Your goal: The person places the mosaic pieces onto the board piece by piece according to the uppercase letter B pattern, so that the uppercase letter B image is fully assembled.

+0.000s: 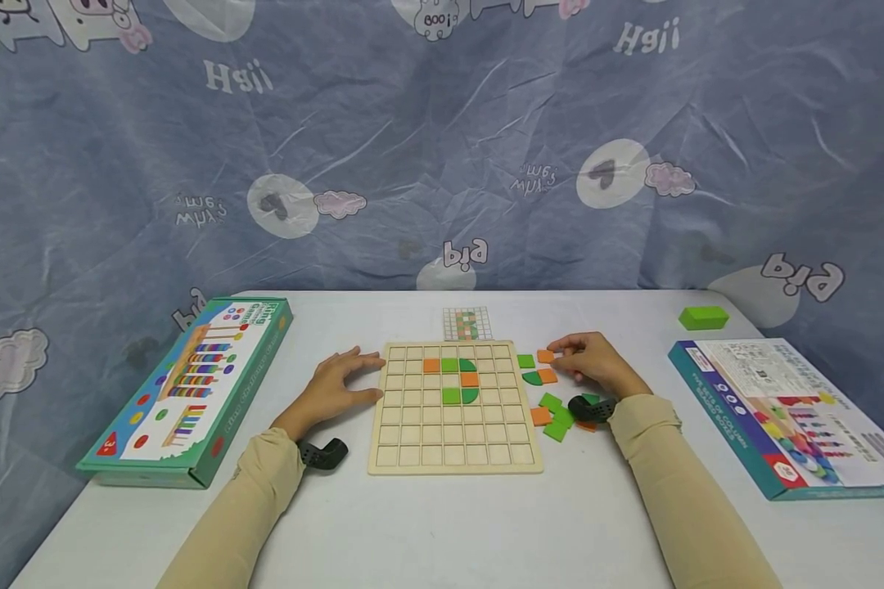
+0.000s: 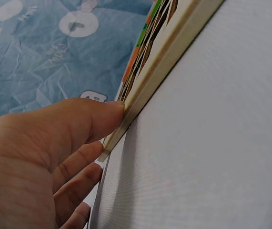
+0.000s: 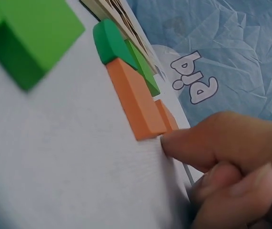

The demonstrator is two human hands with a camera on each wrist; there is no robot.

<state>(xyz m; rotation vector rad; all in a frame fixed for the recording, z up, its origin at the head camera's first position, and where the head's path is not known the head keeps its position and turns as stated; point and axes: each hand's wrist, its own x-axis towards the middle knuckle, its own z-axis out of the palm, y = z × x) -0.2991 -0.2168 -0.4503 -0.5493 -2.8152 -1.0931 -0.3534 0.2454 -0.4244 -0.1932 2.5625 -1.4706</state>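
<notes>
A wooden grid board (image 1: pixel 410 462) lies on the table with orange, light green and dark green tiles set in its upper middle cells. My left hand (image 1: pixel 331 388) rests at the board's left side; in the left wrist view its thumb (image 2: pixel 105 117) touches the board's edge, fingers fairly straight. Right of the board, my right hand (image 1: pixel 593 362) pinches an orange square tile (image 1: pixel 545 357) between thumb and index finger; the index fingertip is hidden in the right wrist view. Beside that tile lie a light green square (image 1: pixel 526 361), a dark green rounded tile (image 1: pixel 533 378) and another orange square (image 1: pixel 547 376).
A pattern card (image 1: pixel 467 324) lies behind the board. Several loose tiles (image 1: pixel 556 421) are heaped near my right wrist, partly covered by it. Toy boxes lie at the left (image 1: pixel 191 384) and right (image 1: pixel 803 417). A green block (image 1: pixel 703 317) sits at the back right.
</notes>
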